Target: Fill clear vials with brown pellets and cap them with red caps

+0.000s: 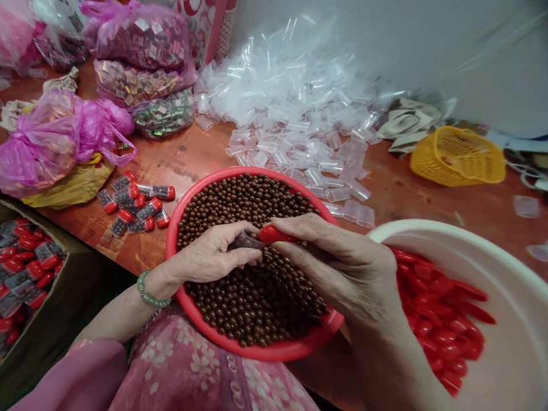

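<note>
Over a red basin (172, 234) full of shiny brown balls (240, 200), my two hands meet. My left hand (209, 251), with a green bead bracelet at the wrist, grips a small clear container (246, 241) that looks dark inside. My right hand (338, 262) pinches a red cap (276, 234) at the container's open end. Cap and container touch or nearly touch; fingers hide whether the cap is seated. To the right, a white tub (505, 268) holds many loose red caps (436, 308).
Filled, red-capped containers (137, 205) lie left of the basin. More fill a cardboard box (81, 274) at lower left. Clear empty containers (295, 114) are heaped behind. Pink plastic bags (141, 34) stand at back left. A yellow basket (458, 157) sits on the table (180, 154).
</note>
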{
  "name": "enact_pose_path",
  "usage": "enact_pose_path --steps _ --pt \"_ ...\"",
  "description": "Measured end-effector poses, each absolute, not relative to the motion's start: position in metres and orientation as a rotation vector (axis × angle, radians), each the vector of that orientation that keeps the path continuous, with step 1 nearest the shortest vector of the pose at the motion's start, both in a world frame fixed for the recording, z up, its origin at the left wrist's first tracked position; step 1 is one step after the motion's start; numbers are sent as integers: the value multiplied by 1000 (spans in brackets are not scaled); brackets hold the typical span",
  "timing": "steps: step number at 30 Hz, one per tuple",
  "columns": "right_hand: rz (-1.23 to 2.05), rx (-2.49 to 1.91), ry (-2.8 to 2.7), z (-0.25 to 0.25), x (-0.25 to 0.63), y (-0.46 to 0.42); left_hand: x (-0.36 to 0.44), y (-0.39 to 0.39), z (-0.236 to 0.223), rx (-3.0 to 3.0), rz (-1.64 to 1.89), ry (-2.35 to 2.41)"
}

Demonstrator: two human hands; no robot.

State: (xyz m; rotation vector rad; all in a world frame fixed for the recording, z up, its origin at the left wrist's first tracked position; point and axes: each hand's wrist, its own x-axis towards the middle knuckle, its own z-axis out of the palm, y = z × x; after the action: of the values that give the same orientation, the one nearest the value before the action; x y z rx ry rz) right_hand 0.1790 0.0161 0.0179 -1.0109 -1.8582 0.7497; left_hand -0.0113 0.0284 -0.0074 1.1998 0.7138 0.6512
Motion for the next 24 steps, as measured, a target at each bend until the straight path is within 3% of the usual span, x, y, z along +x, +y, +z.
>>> enact_pose_path --steps 24 --pt "739 -934 -2152 29 193 29 -17 28 -9 1478 627 838"
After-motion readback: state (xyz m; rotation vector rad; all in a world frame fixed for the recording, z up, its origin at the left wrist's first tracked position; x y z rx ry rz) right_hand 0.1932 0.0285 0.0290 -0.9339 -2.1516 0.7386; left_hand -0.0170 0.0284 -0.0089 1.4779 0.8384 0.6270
